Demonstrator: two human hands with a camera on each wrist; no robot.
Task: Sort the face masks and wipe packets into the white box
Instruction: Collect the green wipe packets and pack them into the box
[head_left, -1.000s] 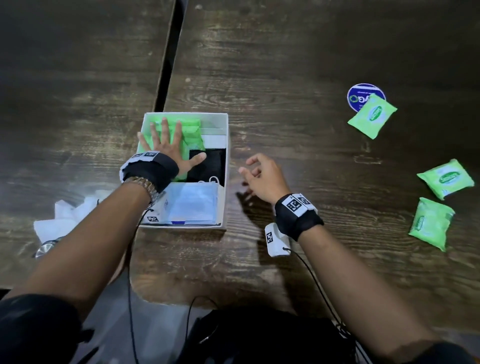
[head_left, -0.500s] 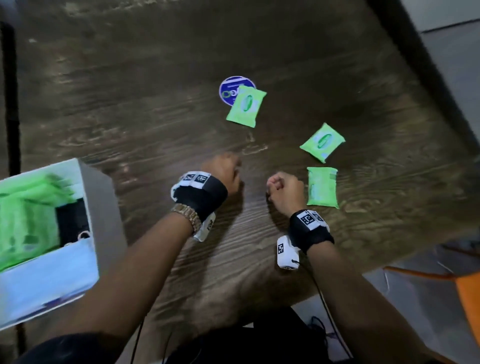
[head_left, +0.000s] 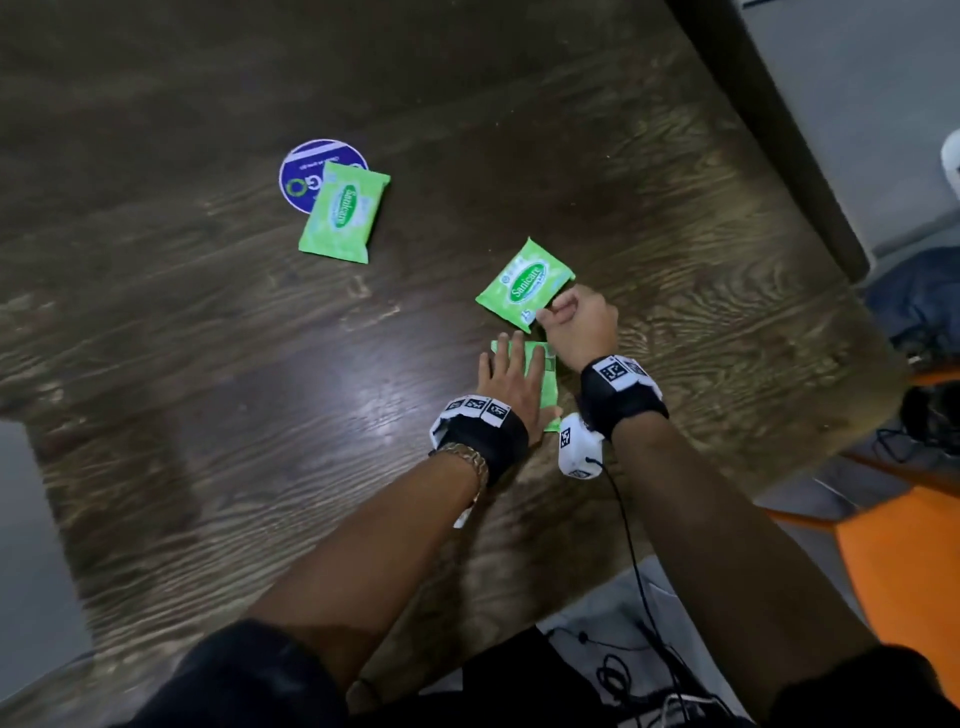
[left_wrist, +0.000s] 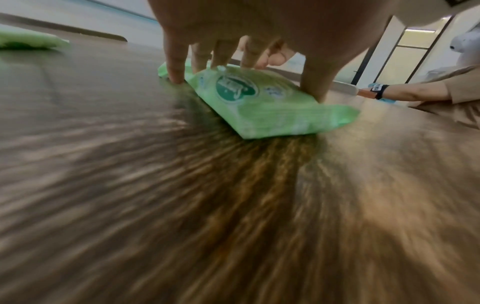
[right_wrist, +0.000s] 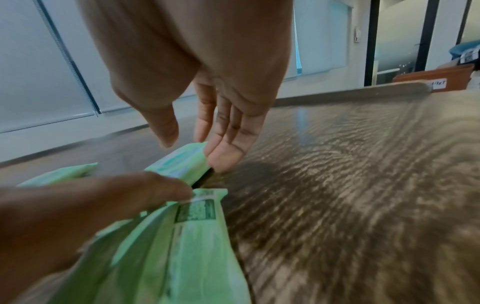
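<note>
On my dark wooden table (head_left: 208, 364), farthest left, one green wipe packet (head_left: 343, 217) lies half over a round blue sticker (head_left: 306, 174). To the sticker's right and nearer me, my left hand (head_left: 511, 382) lies over a second packet (left_wrist: 262, 107), fingers spread and arched, tips pressing it down. Just beyond that hand, my right hand (head_left: 579, 327) touches the edge of a third packet (head_left: 525, 283), fingers and thumb extended either side, not clamped. The white box is out of view.
</note>
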